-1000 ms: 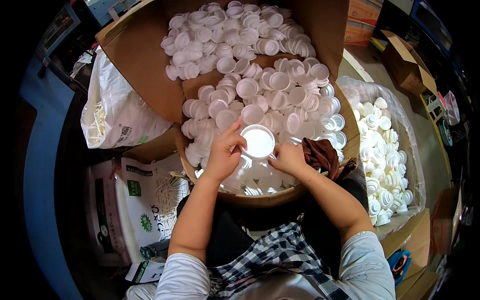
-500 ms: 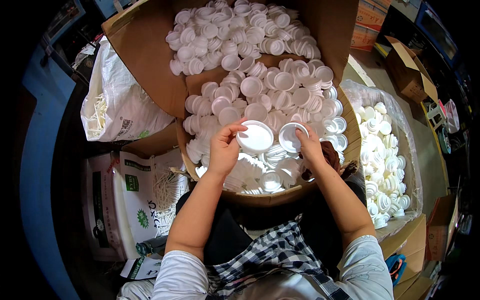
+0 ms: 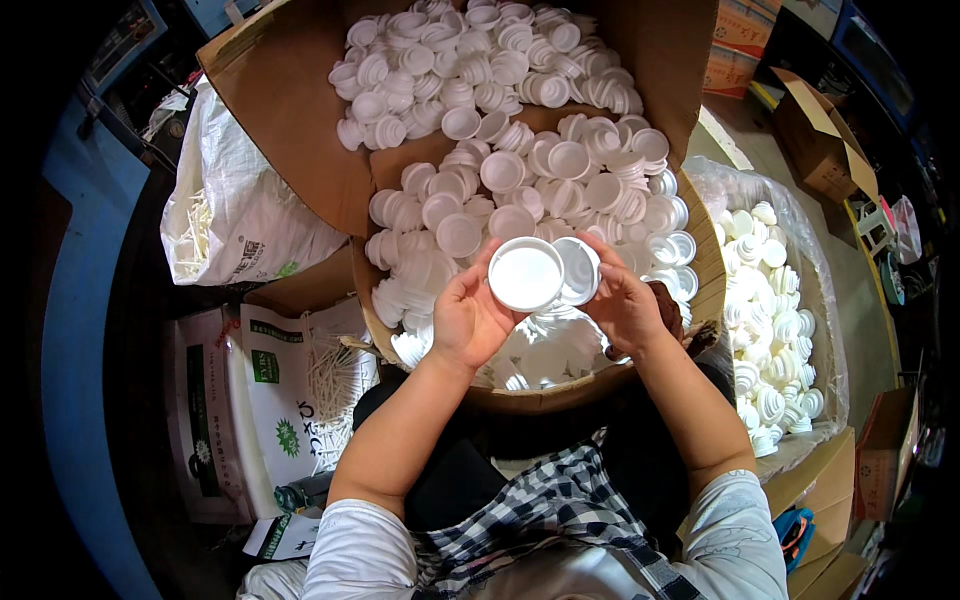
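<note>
Where the hands meet, head view: two white lids overlap near mid-frame, the left lid (image 3: pixel 526 274) lying in front of the right lid (image 3: pixel 577 272).
Left hand (image 3: pixel 468 318): half open, palm turned up, cradling the left lid at its edge.
Right hand (image 3: pixel 625 308): loosely curled about the outer edge of the right lid.
Handling: both look like thin, smooth plastic, so probably light, fairly stiff and a little slippery; the raised rim seems the surest hold, pinched gently, since the wall might flex.
Carton (image 3: pixel 540 400), centre: heaped with loose lids (image 3: pixel 570 162), many nested in rows.
Clear bag (image 3: pixel 838 370), right of frame: stepped white caps (image 3: pixel 768 340).
Sack (image 3: pixel 240 195), upper left: thin white sticks (image 3: pixel 190 240).
</note>
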The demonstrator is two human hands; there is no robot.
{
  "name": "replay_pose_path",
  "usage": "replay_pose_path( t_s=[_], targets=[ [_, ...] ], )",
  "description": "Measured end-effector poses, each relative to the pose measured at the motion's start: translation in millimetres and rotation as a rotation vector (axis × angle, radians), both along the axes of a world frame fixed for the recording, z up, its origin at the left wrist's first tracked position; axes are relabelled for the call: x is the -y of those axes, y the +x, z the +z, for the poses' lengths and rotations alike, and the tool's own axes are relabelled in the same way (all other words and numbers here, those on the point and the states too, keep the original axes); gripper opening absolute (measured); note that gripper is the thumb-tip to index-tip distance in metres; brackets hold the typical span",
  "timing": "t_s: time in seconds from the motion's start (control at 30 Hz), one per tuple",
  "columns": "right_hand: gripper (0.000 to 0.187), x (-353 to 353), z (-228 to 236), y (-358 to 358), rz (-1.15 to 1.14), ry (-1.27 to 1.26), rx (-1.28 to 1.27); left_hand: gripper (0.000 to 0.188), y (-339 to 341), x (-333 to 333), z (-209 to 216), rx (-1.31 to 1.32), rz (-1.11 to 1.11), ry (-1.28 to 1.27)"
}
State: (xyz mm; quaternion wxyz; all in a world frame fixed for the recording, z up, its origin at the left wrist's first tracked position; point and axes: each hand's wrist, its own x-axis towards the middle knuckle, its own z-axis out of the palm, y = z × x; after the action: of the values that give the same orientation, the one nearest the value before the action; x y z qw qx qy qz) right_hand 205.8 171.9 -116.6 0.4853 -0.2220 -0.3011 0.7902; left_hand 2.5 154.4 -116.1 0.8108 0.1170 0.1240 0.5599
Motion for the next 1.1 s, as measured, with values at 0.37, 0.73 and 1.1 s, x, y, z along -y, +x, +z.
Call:
replay_pose_path(
  t_s=[0.37, 0.73, 1.1],
  targets=[
    [0.055, 7, 8, 0, -0.044, 0.185, 0.244, 0.043, -6, 4, 6, -0.030, -0.062, 0.174],
    [0.053, 7, 15, 4, -0.144, 0.294, 0.329, 0.044, -9, 6, 7, -0.118, -0.081, 0.286],
    [0.052, 4, 12, 7, -0.205, 0.298, 0.326, 0.044, -12, -1, -1, -0.299, -0.209, -0.088]
  ],
)
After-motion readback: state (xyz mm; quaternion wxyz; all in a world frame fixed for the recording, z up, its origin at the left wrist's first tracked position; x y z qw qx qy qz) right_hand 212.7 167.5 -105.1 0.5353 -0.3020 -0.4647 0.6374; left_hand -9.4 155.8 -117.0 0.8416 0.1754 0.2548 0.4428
